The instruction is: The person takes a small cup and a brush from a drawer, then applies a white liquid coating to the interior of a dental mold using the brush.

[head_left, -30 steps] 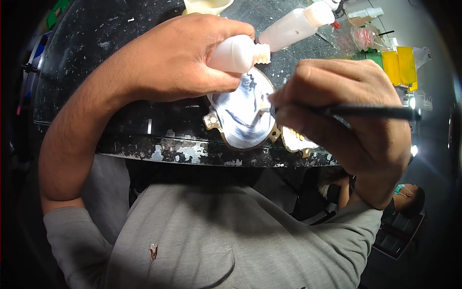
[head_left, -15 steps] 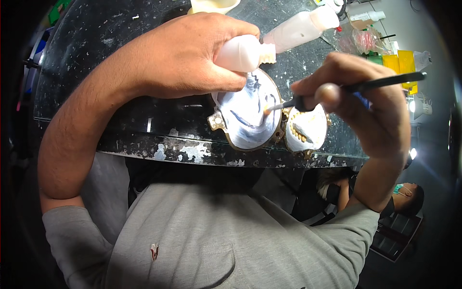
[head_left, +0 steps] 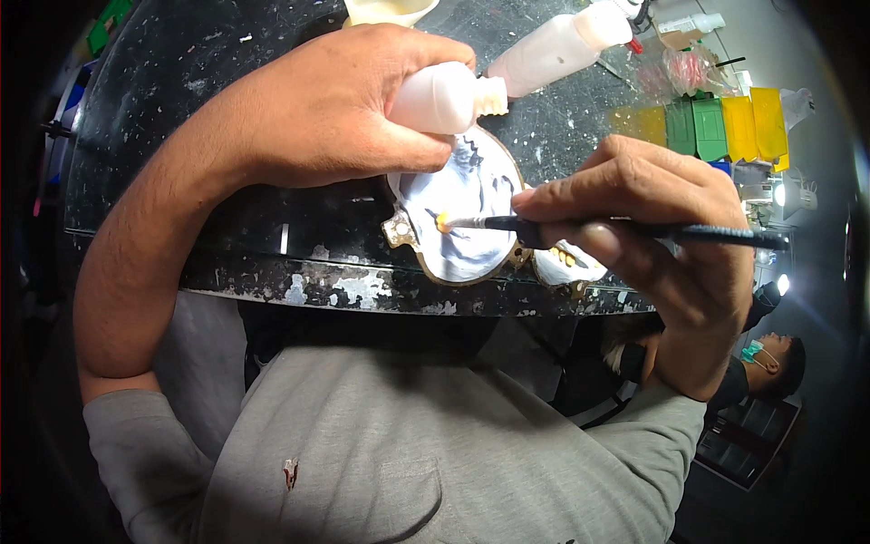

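Observation:
My left hand (head_left: 344, 109) is wrapped round a white plastic bottle (head_left: 435, 98), tilted so its uncapped, threaded neck points right. Just below the neck sits a metal flask half (head_left: 399, 230) filled with white plaster (head_left: 467, 258) that has a curved, moulded hollow. Between thumb and fingers, my right hand (head_left: 666, 227) grips a dark-handled brush (head_left: 489, 223). Its yellowish bristle tip touches the plaster near the left side of the hollow. Partly hidden under my right hand is a second, smaller plaster-filled flask half (head_left: 551, 270) with a row of yellowish teeth (head_left: 567, 256).
Another whitish bottle (head_left: 548, 56) lies on the black, paint-chipped table (head_left: 335, 245) behind the flask. A pale yellow bowl (head_left: 390, 11) stands at the far edge of view. Green and yellow bins (head_left: 739, 127) are at the right. A masked person (head_left: 761, 363) is beyond my right arm.
The brush has moved left across the plaster, from the right side of the hollow to the left, and now lies flatter. The left hand and bottle have shifted slightly left.

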A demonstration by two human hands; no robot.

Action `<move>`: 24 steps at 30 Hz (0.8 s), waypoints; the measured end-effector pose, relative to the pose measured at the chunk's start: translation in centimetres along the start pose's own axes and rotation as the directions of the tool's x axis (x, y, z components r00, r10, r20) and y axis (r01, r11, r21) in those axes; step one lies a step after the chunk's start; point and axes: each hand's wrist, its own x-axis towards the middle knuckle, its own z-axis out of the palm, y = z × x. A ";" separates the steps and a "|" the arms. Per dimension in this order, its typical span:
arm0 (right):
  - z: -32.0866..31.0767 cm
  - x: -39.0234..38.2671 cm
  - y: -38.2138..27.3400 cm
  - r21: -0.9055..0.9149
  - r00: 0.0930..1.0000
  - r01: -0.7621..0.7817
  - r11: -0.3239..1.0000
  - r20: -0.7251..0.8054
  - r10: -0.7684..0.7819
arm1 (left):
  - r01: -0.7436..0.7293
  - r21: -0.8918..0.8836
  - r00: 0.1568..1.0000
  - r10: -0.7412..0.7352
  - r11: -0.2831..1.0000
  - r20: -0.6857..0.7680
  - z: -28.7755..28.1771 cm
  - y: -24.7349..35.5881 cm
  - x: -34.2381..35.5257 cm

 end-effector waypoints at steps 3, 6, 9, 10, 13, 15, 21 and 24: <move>-1.1 -0.2 -0.6 -0.011 0.999 -0.027 1.000 0.033 0.027 | 0.022 0.038 0.997 -0.025 0.999 0.070 -0.3 0.2 0.4; -0.9 0.5 -0.6 -0.058 0.997 0.026 0.998 0.077 -0.022 | 0.018 -0.014 0.998 -0.017 1.000 0.055 -0.2 0.1 0.3; -1.3 0.3 -1.6 -0.030 0.988 -0.120 0.992 0.098 0.122 | 0.033 -0.001 0.996 -0.033 0.999 0.081 -0.3 0.3 0.5; -1.0 0.4 -1.3 -0.030 0.988 -0.121 0.992 0.097 0.123 | 0.032 -0.001 0.996 -0.032 0.999 0.082 -0.3 0.2 0.4; 0.0 0.8 -0.5 -0.016 0.998 0.053 0.998 0.031 -0.052 | 0.033 -0.032 0.999 -0.032 0.999 0.025 -0.1 0.0 0.1; -1.2 0.8 -1.9 -0.084 0.993 -0.012 0.996 0.114 0.022 | 0.028 0.037 0.999 -0.029 0.999 0.036 -0.1 0.4 0.3; -0.4 0.7 -1.4 -0.182 0.996 0.039 0.982 0.089 -0.023 | 0.074 0.032 0.996 -0.076 0.997 0.056 -0.3 0.7 0.2; -0.2 1.3 -1.2 -0.240 0.993 0.117 0.964 0.063 -0.105 | 0.075 0.020 0.994 -0.077 0.997 0.079 -0.3 0.7 0.6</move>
